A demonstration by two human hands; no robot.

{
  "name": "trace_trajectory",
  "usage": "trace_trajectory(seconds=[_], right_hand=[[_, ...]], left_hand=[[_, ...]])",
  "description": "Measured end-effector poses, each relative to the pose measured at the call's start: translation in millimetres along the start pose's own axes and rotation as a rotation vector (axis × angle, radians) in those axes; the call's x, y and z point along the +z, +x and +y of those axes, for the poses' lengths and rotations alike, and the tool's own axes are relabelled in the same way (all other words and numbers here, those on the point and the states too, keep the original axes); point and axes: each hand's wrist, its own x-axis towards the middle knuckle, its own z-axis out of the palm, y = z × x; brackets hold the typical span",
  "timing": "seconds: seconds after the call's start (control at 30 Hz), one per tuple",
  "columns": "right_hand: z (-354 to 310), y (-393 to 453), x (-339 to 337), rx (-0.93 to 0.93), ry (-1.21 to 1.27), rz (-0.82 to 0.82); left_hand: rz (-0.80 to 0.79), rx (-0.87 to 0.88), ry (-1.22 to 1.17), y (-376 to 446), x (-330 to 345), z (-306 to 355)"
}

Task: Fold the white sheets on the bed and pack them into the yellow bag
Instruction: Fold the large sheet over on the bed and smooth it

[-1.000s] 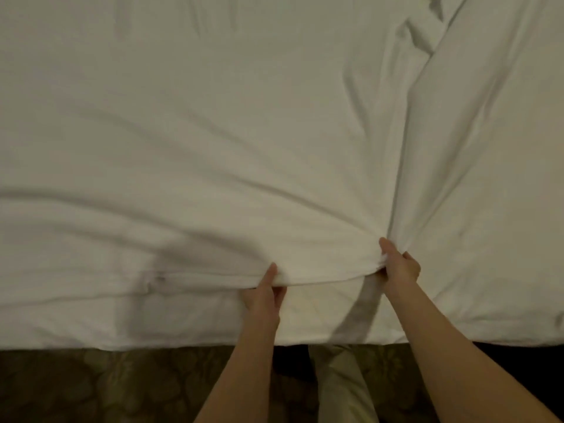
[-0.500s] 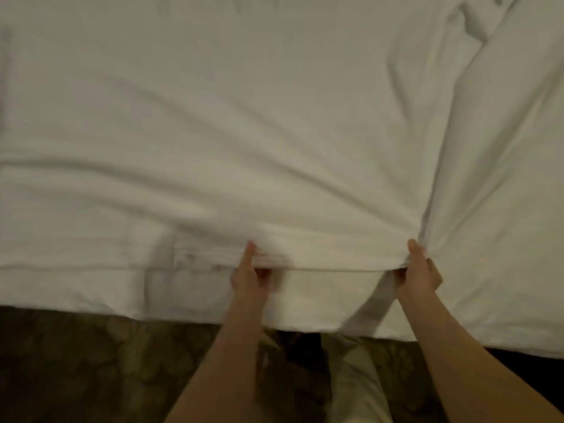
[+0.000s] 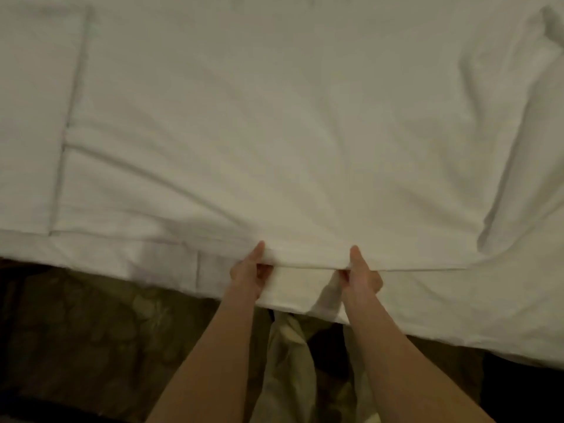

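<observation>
Both hands, left hand [image 3: 248, 274] and right hand [image 3: 361, 276], pinch the wide white cotton sheet [image 3: 274, 132] edge, thumbs above, fingers curled beneath the hem.

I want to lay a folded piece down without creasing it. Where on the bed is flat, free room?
The flattest room is the far middle of the white sheet, between the straight seam at far left and the raised fold at right. The near edge is crowded: the left hand and right hand pinch it, bunching wrinkles there.
</observation>
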Motion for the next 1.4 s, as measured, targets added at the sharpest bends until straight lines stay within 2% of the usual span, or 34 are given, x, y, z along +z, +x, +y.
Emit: trace_trajectory(seconds=[0.13,0.23,0.37,0.57,0.73,0.83,1.0,1.23,1.4], right_hand=[[15.5,-4.7,14.1,0.022,0.072,0.049],[41.7,-17.4,33.6,0.073,0.156,-0.056],[87.3,-45.0,73.6,0.181,0.103,-0.205],[112.8,-55.1,83.8,-0.011,-0.027,-0.012],[117.4,-60.5,89.9,-0.025,-0.085,0.048],[125.0,-60.7,91.7,0.000,-0.072,0.056],[139.8,-70.8,101.0,0.039,-0.067,-0.063],[190.7,-99.2,149.4,0.185,-0.061,-0.229],[237.0,-121.8,184.1,0.263,-0.114,-0.418]], left_hand=[[0.039,0.066,-0.101,11.3,-21.9,42.7],[0.118,0.122,-0.158,22.1,-45.6,82.7],[0.114,0.133,-0.292,39.1,-75.1,124.5],[0.162,0.098,-0.159,38.8,-105.5,121.7],[0.009,0.064,-0.239,39.7,-122.5,147.5],[0.014,0.088,-0.285,49.9,-137.6,173.8],[0.081,0.131,-0.335,57.6,-149.4,199.1],[0.057,0.143,-0.381,70.4,-165.1,217.9],[0.033,0.162,-0.384,82.8,-185.5,246.3]])
